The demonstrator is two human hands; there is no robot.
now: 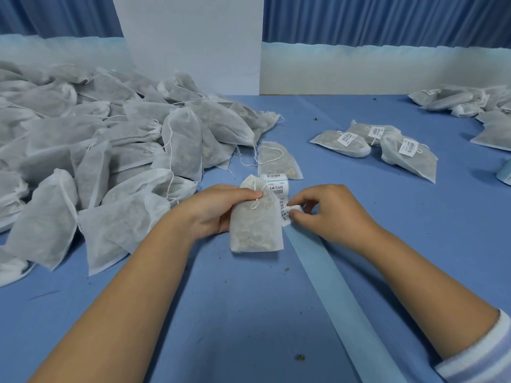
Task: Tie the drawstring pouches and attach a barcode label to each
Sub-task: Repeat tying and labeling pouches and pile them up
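- Pouch [255, 219], drawstring knotted, sits mid-bench [221, 313], held by the left grip [218, 208], whose fingers curl round its upper half.
- Right grip [329, 214] pinches a barcode label [289, 215] between thumb and forefinger, just beside the pouch.
- Label roll [275, 183] lies behind the pouch; its backing strip [340, 286] trails toward the person.
- Unlabelled pouches [96, 139] are heaped at left; labelled pouches [387, 145] lie at right.

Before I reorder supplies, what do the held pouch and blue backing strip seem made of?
Pouch: likely thin nonwoven fabric, matte white, translucent; contents show through. Backing strip: probably release paper, smooth pale blue; right hand pinches a label at its end.
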